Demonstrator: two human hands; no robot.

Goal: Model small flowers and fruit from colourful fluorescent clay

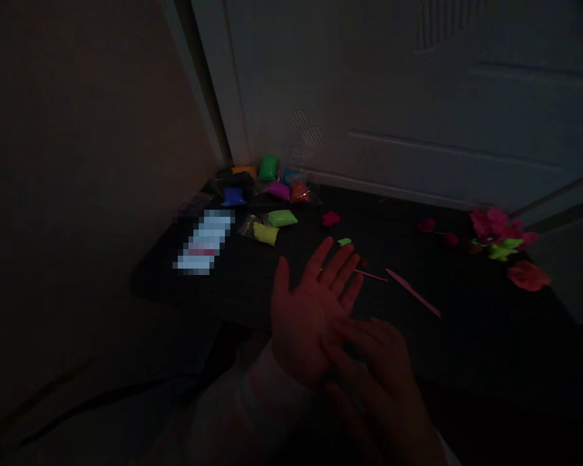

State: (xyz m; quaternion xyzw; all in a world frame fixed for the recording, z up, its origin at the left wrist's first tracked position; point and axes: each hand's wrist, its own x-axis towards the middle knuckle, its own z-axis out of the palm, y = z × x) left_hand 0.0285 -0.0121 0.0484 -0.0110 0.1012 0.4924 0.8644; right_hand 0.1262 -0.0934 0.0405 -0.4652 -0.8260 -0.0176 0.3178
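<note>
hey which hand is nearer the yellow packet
Left. In the picture, the left hand is below and right of the yellow packet; the right hand is farther down and right.

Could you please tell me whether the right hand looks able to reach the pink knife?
Probably yes: the pink knife lies on the table just beyond the right hand, with nothing visible between them, though its fingers are at the left hand.

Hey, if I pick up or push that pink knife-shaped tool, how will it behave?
The pink knife-shaped tool looks straight, so it's probably fairly stiff. Its slim shape suggests light weight. Lying on the dark table with a widened blade, it would likely slide rather than roll.
</note>
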